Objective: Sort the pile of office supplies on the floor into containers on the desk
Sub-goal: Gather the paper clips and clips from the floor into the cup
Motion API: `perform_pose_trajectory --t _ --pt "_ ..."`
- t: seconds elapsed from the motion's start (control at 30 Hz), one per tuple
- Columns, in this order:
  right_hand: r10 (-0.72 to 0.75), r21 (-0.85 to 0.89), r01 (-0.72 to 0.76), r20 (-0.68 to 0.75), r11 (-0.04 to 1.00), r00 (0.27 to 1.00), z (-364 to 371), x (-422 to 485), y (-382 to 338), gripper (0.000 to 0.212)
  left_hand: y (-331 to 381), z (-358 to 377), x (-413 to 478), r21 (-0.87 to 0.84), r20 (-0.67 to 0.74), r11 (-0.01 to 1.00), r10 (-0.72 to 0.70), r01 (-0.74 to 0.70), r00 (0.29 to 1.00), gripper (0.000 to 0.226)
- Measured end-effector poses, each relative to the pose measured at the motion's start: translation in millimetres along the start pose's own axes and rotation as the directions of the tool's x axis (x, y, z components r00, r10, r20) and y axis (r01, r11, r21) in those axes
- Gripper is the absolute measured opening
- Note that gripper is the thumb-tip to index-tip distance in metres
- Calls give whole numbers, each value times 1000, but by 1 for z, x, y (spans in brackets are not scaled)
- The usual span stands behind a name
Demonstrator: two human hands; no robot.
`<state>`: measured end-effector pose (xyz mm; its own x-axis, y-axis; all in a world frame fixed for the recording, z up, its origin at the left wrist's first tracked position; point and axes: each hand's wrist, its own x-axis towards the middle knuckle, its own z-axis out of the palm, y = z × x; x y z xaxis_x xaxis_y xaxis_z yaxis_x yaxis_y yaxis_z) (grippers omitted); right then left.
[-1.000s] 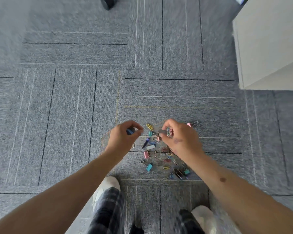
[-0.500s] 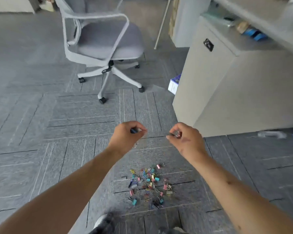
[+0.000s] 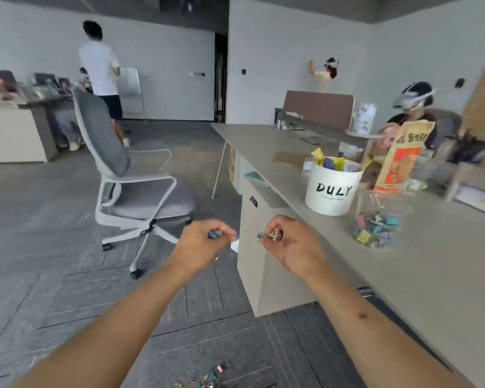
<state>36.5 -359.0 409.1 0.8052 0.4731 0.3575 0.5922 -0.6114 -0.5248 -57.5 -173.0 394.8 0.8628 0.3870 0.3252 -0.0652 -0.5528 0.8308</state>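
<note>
Gray carpet (image 3: pixel 53 275) covers the floor of a big office. Both hands are up in the air, next to the desk (image 3: pixel 431 261). The left hand (image 3: pixel 199 242) pinches a small blue clip (image 3: pixel 215 234) with its thumb and finger. The right hand (image 3: pixel 291 242) pinches a few clips (image 3: pixel 269 235) too, but they are too blurry to count. The pile (image 3: pixel 205 379) lies on the carpet at the bottom edge, between the arms. On the desk, a clear jar (image 3: pixel 375 228) holds many colored clips. A white bucket (image 3: pixel 332 189) stands near it. A gray chair (image 3: pixel 140 191) stands on the left. Other people (image 3: pixel 100 68) are far back.
</note>
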Motion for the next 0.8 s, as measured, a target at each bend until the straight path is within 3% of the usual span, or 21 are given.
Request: perform_pose_trajectory --t 0.17,0.47,0.6,0.8 --pt "14 -34 -17 -78 999 997 -75 -19 25 14 66 35 9 -27 64 992 127 -125 990 3" --pt "147 -100 -173 -220 980 964 -180 -40 94 12 153 137 58 -131 199 967 240 -216 950 5" --pt "189 -145 -229 -249 963 950 -204 -41 122 12 170 177 86 -123 262 962 268 -244 927 1" --pt "224 -150 -272 -274 951 935 -217 -30 155 15 196 222 126 -108 310 956 292 -272 905 15"
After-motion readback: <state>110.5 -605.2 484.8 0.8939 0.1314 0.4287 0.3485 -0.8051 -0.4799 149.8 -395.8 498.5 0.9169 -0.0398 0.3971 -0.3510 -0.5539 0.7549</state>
